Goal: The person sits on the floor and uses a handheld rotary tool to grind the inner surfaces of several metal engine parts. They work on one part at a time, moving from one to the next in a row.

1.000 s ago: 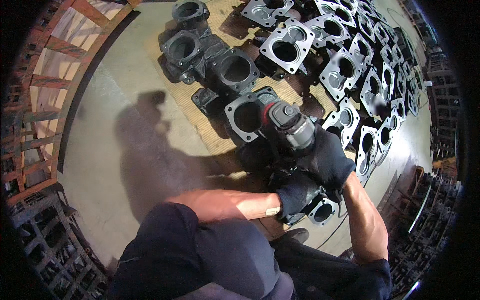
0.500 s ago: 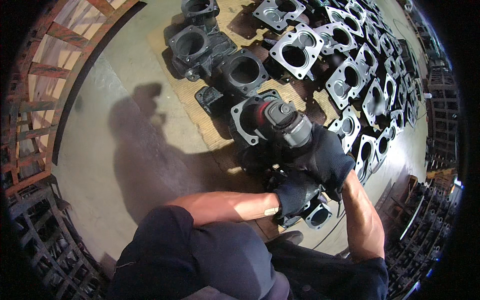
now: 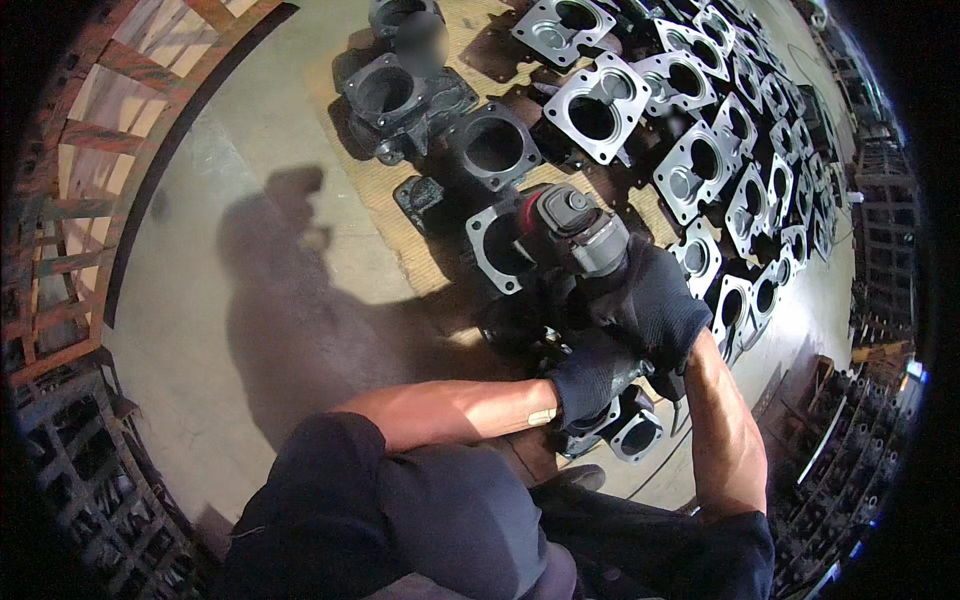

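Both my hands wear dark knit gloves. My right hand (image 3: 665, 315) is closed around the body of an angle grinder (image 3: 597, 247). Close below it, my left hand (image 3: 597, 378) is closed at the grinder's rear end; its fingertips are partly hidden. The grinder's grey head, with a red part at its edge, lies over the rim of a dark metal casting (image 3: 490, 262) with a large round opening. The grinder's disc is hidden, so contact cannot be told. Another dark casting (image 3: 492, 147) lies just beyond, and a smaller flanged one (image 3: 636, 437) is below my hands.
Many castings with bright machined faces (image 3: 597, 110) fill the right side in rows. Dark castings (image 3: 385, 90) stand on tan cardboard (image 3: 375, 200) at the far left. A slatted rack (image 3: 100, 140) is on the left; crates of parts (image 3: 840, 470) are at right. A cord trails on the floor.
The grinder's head has shifted slightly away from me along the casting's rim, with both hands staying closed on the tool. A blurred spot now shows over the far dark castings.
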Motion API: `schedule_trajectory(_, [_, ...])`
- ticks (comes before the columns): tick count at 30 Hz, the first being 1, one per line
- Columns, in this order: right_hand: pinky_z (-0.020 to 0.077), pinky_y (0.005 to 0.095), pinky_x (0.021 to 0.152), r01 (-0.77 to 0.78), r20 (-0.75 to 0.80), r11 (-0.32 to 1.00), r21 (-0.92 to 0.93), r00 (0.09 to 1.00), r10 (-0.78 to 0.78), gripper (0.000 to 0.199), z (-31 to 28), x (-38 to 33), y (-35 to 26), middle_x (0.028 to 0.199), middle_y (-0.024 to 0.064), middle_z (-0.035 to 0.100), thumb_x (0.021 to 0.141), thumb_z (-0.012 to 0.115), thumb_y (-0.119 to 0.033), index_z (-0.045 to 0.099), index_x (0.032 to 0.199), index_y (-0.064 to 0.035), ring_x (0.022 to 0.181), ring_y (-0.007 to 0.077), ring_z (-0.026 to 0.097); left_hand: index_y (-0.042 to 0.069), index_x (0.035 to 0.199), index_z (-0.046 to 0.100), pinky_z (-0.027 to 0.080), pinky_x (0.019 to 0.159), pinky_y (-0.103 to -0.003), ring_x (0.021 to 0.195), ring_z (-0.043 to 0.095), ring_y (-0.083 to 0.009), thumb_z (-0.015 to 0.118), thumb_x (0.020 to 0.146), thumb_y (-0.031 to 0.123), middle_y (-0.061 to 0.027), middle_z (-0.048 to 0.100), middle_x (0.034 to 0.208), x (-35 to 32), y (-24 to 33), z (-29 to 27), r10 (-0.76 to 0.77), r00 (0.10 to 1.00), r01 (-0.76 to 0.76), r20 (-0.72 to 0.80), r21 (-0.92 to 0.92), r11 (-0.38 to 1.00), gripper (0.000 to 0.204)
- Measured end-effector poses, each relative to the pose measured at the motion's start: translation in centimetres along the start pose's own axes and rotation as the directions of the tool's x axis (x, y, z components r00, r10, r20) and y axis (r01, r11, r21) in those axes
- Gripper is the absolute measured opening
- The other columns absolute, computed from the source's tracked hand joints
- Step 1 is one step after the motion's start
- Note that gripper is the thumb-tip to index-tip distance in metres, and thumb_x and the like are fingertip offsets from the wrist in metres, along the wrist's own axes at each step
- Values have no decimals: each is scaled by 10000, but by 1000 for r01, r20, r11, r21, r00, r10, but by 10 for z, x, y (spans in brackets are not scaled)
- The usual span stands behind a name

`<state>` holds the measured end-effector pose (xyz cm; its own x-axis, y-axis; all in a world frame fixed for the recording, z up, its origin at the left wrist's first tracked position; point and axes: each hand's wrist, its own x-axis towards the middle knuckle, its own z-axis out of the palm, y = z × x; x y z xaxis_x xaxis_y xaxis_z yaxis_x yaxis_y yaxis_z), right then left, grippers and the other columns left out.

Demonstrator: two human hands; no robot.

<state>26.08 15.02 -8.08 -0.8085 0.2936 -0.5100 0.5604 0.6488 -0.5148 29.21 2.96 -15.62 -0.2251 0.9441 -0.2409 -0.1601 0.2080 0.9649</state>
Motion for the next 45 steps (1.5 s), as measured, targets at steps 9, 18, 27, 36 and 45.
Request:
schedule_trajectory(9, [547,335,760,77,42,991,-111,996,-73,472,22,11,-4,872,137,719,606,792,-115,651,1035,22,806,195,677,10,1211,607,442,994,-359,1084,583,-233,501,1000,166,-163,640,1175,-14,-29,1,140,984,-138,-114,22,990,283])
schedule_trajectory(18, [549,353,768,57,-8,994,-91,998,-58,479,16,7,4,878,183,713,597,795,-173,657,1019,6,818,295,710,6,1256,585,409,1024,-362,1148,566,-272,505,992,199,-192,608,1238,-3,-41,13,219,969,-220,-111,7,975,337])
schedule_trajectory(27, [549,401,839,41,93,994,-101,995,-32,564,21,-3,-2,942,227,710,585,816,-269,646,1057,-12,925,400,683,15,1211,617,427,991,-371,1099,589,-273,517,973,194,-189,633,1188,-20,-33,18,31,997,-29,-78,20,999,315])
schedule_trajectory(36, [553,355,788,134,33,980,-145,991,-131,470,38,4,-8,871,180,720,603,800,-201,672,1011,-6,847,321,715,21,1165,629,459,964,-371,1058,599,-237,511,1000,169,-131,668,1144,-28,-44,12,94,984,-112,-149,-119,987,251])
schedule_trajectory(45, [550,358,782,63,32,992,-113,998,-60,485,25,-13,-11,884,210,712,600,811,-214,665,1005,11,884,335,712,28,1093,653,459,902,-371,994,615,-259,506,968,154,-184,668,1047,-27,-43,25,140,974,-148,-180,-32,988,230])
